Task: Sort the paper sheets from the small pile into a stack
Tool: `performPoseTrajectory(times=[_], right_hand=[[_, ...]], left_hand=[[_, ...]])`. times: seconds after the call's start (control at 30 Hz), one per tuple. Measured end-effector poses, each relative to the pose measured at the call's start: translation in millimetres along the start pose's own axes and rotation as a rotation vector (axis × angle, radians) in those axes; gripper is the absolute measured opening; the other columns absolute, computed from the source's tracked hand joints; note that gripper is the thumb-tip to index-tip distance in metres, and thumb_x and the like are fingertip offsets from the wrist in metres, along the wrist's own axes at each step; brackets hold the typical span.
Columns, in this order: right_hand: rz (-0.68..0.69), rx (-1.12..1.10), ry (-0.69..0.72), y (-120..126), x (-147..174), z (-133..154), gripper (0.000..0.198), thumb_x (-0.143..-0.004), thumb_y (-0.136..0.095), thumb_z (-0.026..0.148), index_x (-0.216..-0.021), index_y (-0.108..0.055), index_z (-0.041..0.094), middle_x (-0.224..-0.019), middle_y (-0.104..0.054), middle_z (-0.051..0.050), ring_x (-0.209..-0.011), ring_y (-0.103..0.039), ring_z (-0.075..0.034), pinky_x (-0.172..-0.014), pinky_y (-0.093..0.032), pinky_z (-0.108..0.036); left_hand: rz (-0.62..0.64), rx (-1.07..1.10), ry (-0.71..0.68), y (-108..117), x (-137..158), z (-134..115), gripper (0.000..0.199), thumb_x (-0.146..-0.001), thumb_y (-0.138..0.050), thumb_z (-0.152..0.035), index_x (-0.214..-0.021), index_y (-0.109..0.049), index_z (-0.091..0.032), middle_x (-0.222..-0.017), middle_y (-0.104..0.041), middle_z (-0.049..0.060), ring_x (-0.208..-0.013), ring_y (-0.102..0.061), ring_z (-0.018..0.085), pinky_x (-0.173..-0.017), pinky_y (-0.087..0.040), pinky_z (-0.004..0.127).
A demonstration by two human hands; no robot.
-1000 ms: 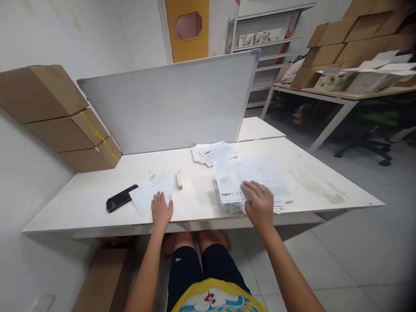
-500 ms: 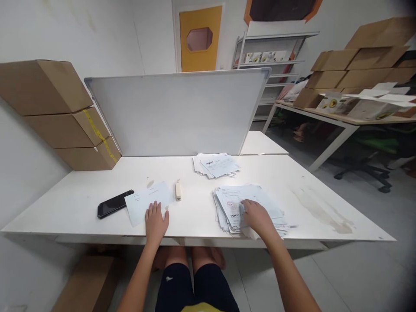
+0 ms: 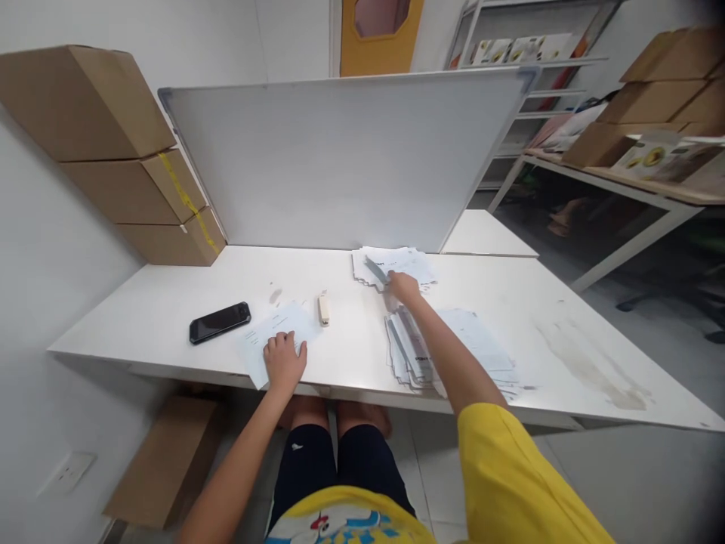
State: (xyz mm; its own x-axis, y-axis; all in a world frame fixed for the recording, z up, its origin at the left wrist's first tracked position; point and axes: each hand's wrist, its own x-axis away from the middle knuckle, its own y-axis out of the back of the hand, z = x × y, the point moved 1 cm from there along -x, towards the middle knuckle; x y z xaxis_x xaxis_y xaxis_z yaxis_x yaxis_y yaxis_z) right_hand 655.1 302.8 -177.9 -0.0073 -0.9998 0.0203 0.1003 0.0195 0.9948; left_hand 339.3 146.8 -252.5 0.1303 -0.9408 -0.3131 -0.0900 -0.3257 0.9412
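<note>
My left hand [image 3: 285,361] lies with loosely bent fingers on a pale sheet of paper [image 3: 260,340] near the table's front edge. Reaching to the far paper stack [image 3: 416,263], my right hand [image 3: 404,289] pinches a sheet [image 3: 375,270] whose edge is lifted and folded up. Below my right forearm sits the nearer, larger paper stack [image 3: 479,340]; its left-hand sheets are bent, and the arm hides part of it. A cream stapler [image 3: 323,310] stands between the left sheet and the stacks.
A black phone [image 3: 220,323] lies left of the sheet. A whiteboard [image 3: 345,166] rises along the table's back edge. Cardboard boxes [image 3: 164,185] are piled at the back left. A grey smear [image 3: 594,363] marks the white table [image 3: 345,355] on the right.
My right hand has moved from the nearer stack forward to the far stack, where it pinches a sheet. My left hand stays on its paper, fingers more bent. The view has tilted down.
</note>
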Motion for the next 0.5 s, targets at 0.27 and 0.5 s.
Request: performPoseTrajectory(times=[0.27, 0.5], right_hand=[[-0.001, -0.008, 0.134, 15, 77, 20, 0.041, -0.089, -0.044, 0.018, -0.129, -0.052, 0.015, -0.090, -0.069, -0.013, -0.085, -0.063, -0.023, -0.070, -0.040, -0.029], [-0.184, -0.223, 0.624, -14, 210, 113, 0.053, -0.088, -0.044, 0.017, -0.141, -0.042, 0.016, -0.083, -0.066, -0.011, -0.084, -0.059, -0.024, -0.080, -0.043, -0.036]], left_hand=[[0.075, 0.148, -0.185, 9, 77, -16, 0.035, -0.088, -0.047, -0.032, -0.119, -0.060, -0.020, -0.115, -0.059, 0.012, -0.105, -0.050, 0.029, -0.094, -0.038, 0.043], [0.136, 0.264, -0.264, 7, 102, -58, 0.043, -0.085, -0.051, -0.031, -0.126, -0.054, -0.019, -0.117, -0.058, 0.014, -0.109, -0.050, 0.031, -0.099, -0.037, 0.049]])
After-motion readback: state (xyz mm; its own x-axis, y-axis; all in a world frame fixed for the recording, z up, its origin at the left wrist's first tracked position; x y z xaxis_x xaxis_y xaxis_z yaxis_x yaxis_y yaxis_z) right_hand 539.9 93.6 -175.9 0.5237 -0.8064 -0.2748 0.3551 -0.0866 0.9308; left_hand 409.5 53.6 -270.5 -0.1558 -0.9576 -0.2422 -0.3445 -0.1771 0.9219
